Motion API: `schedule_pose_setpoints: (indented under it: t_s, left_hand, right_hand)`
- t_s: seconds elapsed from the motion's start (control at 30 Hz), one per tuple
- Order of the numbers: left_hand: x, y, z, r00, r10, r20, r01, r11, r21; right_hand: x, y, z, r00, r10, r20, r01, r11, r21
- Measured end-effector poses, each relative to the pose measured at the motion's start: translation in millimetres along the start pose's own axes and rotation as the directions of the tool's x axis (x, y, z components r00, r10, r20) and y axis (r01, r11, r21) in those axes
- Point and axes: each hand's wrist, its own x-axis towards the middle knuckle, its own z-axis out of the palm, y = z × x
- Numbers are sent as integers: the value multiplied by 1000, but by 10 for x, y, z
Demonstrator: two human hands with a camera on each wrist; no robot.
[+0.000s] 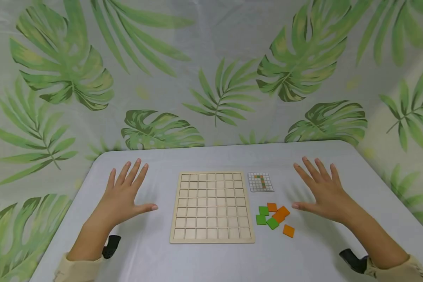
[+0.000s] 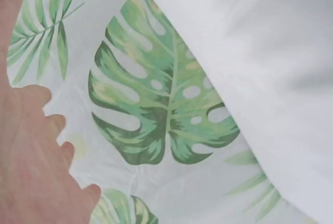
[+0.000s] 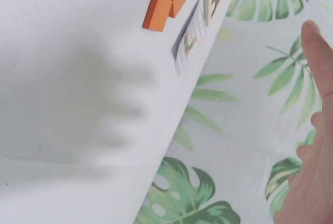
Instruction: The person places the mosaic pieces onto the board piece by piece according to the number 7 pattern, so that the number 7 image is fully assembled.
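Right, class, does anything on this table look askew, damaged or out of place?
Nothing looks damaged or spilled. At most, one orange tile lies apart from the clustered green and orange tiles beside the wooden board, so the group looks slightly untidy.

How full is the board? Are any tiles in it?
The board is empty: all its squares show bare wood, and the orange and green tiles lie beside it on the table.

"Head camera?"
"Looked forward and down from farthest off, over bench (image 1: 211, 262), leafy cloth (image 1: 155, 90), left hand (image 1: 121, 200) and right hand (image 1: 326, 197)."
"Wrist cameras?"
"Close in, each facing past its hand to the bench's edge. Right and head views shared orange tiles (image 1: 288, 231) and grid card (image 1: 261, 182)."
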Motion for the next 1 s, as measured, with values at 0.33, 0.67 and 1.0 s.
schedule_pose_setpoints:
  t_s: [0.33, 0.67, 1.0]
  left_hand:
    - [8, 173, 367, 999, 27, 35, -15, 949, -316]
    - [16, 313, 723, 985, 68, 161, 37, 820, -571]
    - [7, 342, 884, 959, 120, 258, 62, 796, -602]
  right_hand:
    - [-42, -9, 218, 996, -6, 85, -23, 942, 336]
    - [-106, -41, 510, 941, 17, 337, -218, 793, 568]
    - [-143, -11, 683, 952, -37, 305, -135, 842, 523]
